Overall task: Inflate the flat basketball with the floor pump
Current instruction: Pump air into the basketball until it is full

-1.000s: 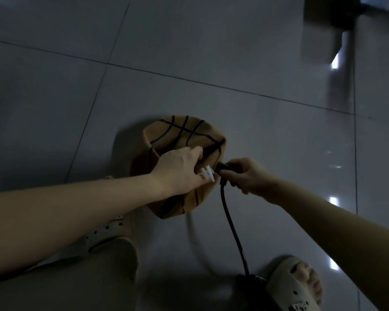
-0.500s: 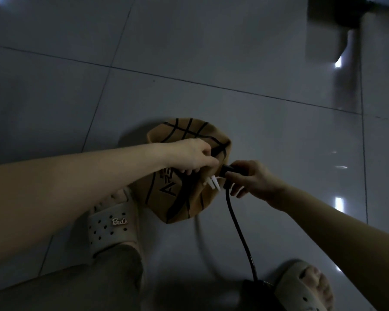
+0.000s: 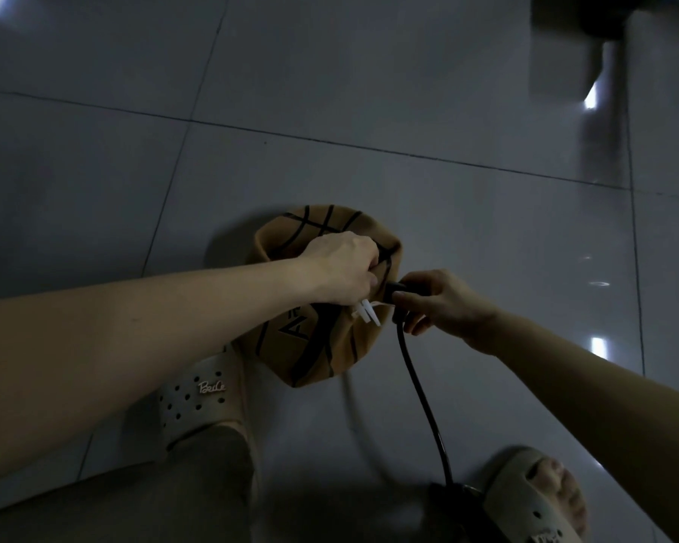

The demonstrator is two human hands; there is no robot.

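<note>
The flat tan basketball (image 3: 314, 346) with black seams lies crumpled on the grey tiled floor at the centre. My left hand (image 3: 342, 270) grips its folded upper part. My right hand (image 3: 443, 299) pinches the black nozzle (image 3: 394, 288) at the end of the pump hose (image 3: 420, 389), held against the ball's right side. Small white plastic pieces (image 3: 369, 312) stick out between the two hands. The hose runs down to the dark pump base (image 3: 451, 499) at the bottom edge, mostly hidden.
My left foot in a pale perforated sandal (image 3: 200, 397) stands just left of the ball. My right sandal (image 3: 534, 503) rests by the pump base. A dark furniture leg (image 3: 600, 29) stands at the far upper right.
My left hand has shifted its grip up the ball, uncovering the lettered lower panel. The nozzle stays pressed at the ball's right side.
</note>
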